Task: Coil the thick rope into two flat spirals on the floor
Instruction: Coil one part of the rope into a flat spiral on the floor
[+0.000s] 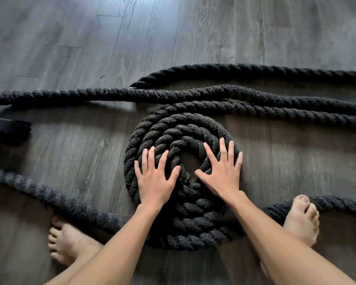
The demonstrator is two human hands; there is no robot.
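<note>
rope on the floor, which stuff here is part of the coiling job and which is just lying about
Job:
spiral of thick rope
loose rope lengths
left hand and right hand, flat on the spiral

Lying about:
black object at the left edge

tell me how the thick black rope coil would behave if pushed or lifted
Probably heavy: the rope looks thick beside the left hand and right hand pressed flat on it. It likely bends but resists tight curves, since the spiral's centre is open. Its fuzzy twisted surface probably grips the floor, so a push would drag, not slide.
</note>
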